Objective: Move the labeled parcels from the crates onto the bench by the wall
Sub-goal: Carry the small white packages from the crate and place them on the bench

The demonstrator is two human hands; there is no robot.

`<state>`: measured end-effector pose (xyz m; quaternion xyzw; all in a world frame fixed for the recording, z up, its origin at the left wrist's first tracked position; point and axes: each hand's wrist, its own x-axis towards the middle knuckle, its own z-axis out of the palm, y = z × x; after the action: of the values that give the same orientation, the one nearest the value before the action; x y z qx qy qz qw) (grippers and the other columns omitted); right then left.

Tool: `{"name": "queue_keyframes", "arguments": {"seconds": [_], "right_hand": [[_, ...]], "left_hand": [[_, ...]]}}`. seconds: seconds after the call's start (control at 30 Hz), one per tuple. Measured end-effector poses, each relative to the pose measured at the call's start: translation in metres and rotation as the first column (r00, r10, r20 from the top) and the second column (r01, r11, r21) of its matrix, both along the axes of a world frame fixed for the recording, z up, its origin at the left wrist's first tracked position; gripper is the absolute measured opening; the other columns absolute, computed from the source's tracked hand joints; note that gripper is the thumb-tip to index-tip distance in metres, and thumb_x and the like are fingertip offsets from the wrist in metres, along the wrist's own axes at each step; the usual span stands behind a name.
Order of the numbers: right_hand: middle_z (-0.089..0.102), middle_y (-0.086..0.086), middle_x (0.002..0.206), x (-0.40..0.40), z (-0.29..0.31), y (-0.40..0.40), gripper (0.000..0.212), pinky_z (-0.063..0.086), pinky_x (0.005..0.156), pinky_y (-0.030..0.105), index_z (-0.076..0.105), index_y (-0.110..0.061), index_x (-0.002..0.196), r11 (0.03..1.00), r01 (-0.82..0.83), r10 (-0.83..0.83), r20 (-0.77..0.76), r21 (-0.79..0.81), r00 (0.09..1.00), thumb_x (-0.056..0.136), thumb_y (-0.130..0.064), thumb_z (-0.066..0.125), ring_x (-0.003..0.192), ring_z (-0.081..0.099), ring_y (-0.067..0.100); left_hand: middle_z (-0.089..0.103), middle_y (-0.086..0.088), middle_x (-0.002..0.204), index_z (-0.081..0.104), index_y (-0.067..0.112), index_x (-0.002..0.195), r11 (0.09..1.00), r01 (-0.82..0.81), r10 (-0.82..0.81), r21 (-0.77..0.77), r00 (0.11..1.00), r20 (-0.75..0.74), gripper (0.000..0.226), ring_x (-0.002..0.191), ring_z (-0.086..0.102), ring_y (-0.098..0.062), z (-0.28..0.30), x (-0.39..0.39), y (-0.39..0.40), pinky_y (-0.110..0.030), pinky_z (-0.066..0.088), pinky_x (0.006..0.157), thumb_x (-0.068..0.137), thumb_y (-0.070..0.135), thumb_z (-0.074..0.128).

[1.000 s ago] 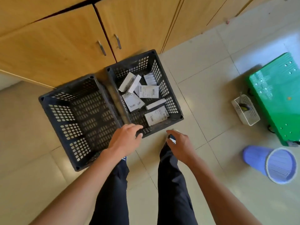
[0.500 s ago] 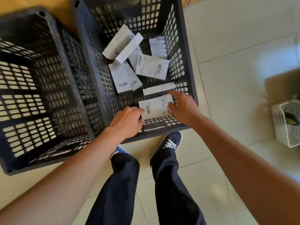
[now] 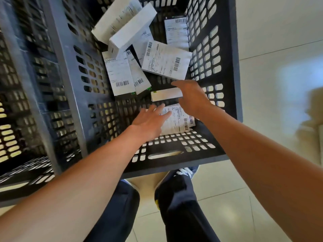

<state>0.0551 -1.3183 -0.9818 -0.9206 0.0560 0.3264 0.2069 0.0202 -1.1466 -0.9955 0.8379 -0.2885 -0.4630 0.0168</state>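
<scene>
Inside the right crate (image 3: 232, 67), labeled parcels (image 3: 166, 60) lie piled toward its far wall, while the left hand (image 3: 150, 121) hovers spread and empty above the nearest parcel (image 3: 176, 121), the right hand (image 3: 192, 96), fingers extended, covers a slim box (image 3: 164, 94), grasp indiscernible.

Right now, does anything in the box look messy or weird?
Yes, a bit messy. The parcels in the black crate lie jumbled, not stacked: two long white boxes lean tilted against the far corner over flat labeled parcels that overlap at odd angles. Nothing looks torn or spilled. Both hands, left hand and right hand, reach in with spread fingers.
</scene>
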Motion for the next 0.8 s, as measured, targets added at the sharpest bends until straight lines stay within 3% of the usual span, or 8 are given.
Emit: {"name": "queue_keyframes", "arguments": {"seconds": [0.17, 0.3, 0.47, 0.6, 0.8], "right_hand": [[0.061, 0.018, 0.118, 0.012, -0.014, -0.006, 0.050, 0.048, 0.094, 0.047, 0.061, -0.014, 0.131, 0.990, -0.127, 0.128, 0.016, -0.060, 0.992, 0.084, -0.001, 0.053, 0.110, 0.057, 0.038], [0.058, 0.018, 0.118, 0.011, -0.015, -0.006, 0.049, 0.048, 0.091, 0.045, 0.061, -0.021, 0.132, 0.986, -0.127, 0.134, 0.057, -0.108, 0.989, 0.087, -0.003, 0.053, 0.108, 0.055, 0.037], [0.058, 0.014, 0.114, 0.001, -0.020, -0.004, 0.054, 0.061, 0.071, 0.039, 0.064, -0.022, 0.130, 0.991, -0.056, 0.073, 0.151, -0.118, 0.986, 0.086, 0.007, 0.067, 0.097, 0.063, 0.032], [0.062, 0.014, 0.113, -0.006, -0.020, -0.006, 0.044, 0.054, 0.077, 0.035, 0.066, -0.017, 0.127, 0.992, -0.058, 0.082, 0.224, -0.112, 0.971, 0.088, 0.003, 0.069, 0.104, 0.060, 0.031], [0.066, 0.007, 0.117, -0.010, -0.024, -0.005, 0.046, 0.042, 0.095, 0.039, 0.064, -0.025, 0.128, 0.994, -0.038, 0.063, 0.247, -0.103, 0.967, 0.086, -0.007, 0.073, 0.114, 0.052, 0.030]], "left_hand": [[-0.004, -0.009, 0.169, 0.006, 0.028, 0.160, 0.993, 0.115, -0.114, -0.002, 0.986, 0.120, 0.083, 0.152, 0.011, -0.033, -0.021, -0.006, 0.007, -0.056, 0.021, 0.117, 0.097, 0.029, 0.061], [-0.013, -0.011, 0.168, -0.005, 0.026, 0.160, 0.986, 0.164, -0.162, 0.003, 0.969, 0.185, 0.098, 0.153, 0.008, -0.034, -0.031, -0.015, 0.013, -0.059, 0.019, 0.116, 0.093, 0.040, 0.066], [-0.013, -0.011, 0.167, -0.010, 0.024, 0.159, 0.991, 0.134, -0.129, -0.010, 0.970, 0.207, 0.109, 0.150, 0.013, -0.034, -0.035, -0.012, 0.017, -0.060, 0.026, 0.113, 0.088, 0.047, 0.070], [-0.006, -0.014, 0.166, -0.008, 0.023, 0.159, 0.994, 0.106, -0.100, -0.017, 0.969, 0.228, 0.105, 0.146, 0.020, -0.036, -0.036, -0.015, 0.018, -0.059, 0.032, 0.110, 0.089, 0.041, 0.068], [-0.003, -0.013, 0.163, -0.006, 0.023, 0.158, 0.998, 0.056, -0.059, 0.022, 0.973, 0.224, 0.106, 0.144, 0.022, -0.037, -0.025, -0.016, 0.025, -0.059, 0.032, 0.110, 0.085, 0.025, 0.071]]}}
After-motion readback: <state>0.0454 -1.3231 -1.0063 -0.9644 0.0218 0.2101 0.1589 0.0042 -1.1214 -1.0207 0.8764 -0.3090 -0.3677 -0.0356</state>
